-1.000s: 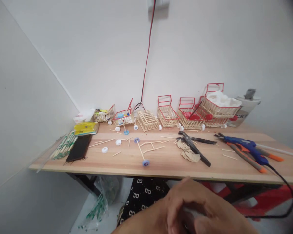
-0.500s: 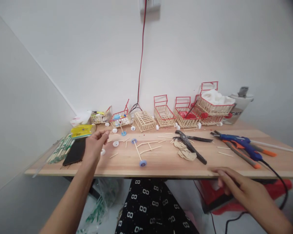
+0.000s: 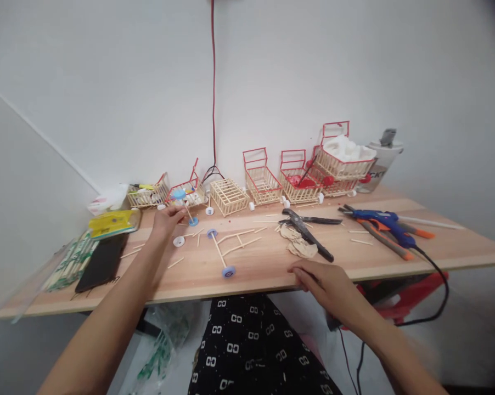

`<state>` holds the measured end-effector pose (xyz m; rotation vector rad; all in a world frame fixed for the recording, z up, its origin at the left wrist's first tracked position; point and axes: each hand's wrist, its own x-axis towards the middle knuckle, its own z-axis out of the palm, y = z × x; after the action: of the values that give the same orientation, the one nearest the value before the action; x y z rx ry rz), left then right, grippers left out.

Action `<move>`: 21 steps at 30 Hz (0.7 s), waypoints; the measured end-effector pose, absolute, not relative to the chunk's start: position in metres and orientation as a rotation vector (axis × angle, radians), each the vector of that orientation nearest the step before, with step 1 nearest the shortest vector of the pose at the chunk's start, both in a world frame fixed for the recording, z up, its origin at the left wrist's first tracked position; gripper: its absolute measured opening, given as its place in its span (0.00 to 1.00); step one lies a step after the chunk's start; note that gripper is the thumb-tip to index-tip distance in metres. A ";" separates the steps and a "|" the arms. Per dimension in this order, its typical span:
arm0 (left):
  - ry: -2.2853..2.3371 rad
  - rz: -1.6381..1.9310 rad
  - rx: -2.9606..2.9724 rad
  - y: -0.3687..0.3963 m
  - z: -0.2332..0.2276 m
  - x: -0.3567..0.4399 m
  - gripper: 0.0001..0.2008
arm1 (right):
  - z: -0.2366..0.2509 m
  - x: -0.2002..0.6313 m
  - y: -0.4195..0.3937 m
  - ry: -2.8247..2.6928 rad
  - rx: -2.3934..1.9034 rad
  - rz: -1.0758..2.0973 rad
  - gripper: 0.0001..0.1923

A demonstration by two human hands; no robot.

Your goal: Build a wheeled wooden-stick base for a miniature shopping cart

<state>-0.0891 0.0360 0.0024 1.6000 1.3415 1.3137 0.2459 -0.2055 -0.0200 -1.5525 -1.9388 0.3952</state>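
My left hand [image 3: 167, 224] reaches over the table with its fingers pinched at the thin stick of an axle with blue wheels [image 3: 193, 221]. That axle leans against a small stick-built shopping cart [image 3: 186, 192] with red edging. My right hand [image 3: 324, 280] is at the table's front edge, fingers curled together, with nothing visible in them. Between my hands lies a second axle with bluish wheels [image 3: 228, 271], next to a ladder-like frame of thin sticks [image 3: 239, 241]. A loose white wheel [image 3: 179, 241] lies below my left hand.
Along the wall stand a bare stick basket [image 3: 230, 196] and several red-trimmed carts [image 3: 264, 184]. Black cutters [image 3: 311, 236] lie by crumpled tan paper [image 3: 301, 246]. To the right are a blue glue gun [image 3: 383, 222] and orange-handled pliers [image 3: 387, 241]; a dark phone-like slab [image 3: 101, 263] lies left.
My left hand has moved forward to the blue-wheeled axle by the cart. My right hand has come left along the table edge. The view has shifted to the right.
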 end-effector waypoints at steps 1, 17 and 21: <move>1.328 1.284 1.638 0.036 0.003 -0.088 0.16 | -0.020 0.244 -0.204 -1.957 -1.535 0.403 0.16; 1.284 0.799 2.310 0.033 0.003 -0.075 0.20 | -0.028 0.241 -0.196 -1.989 -1.529 0.438 0.16; 1.245 0.732 2.416 0.035 -0.001 -0.075 0.16 | -0.027 0.239 -0.196 -1.996 -1.560 0.446 0.16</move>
<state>-0.0754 0.0350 -0.0015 2.4158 1.2449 0.7319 0.2395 -0.1964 -0.0267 -1.5597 -1.9959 0.4460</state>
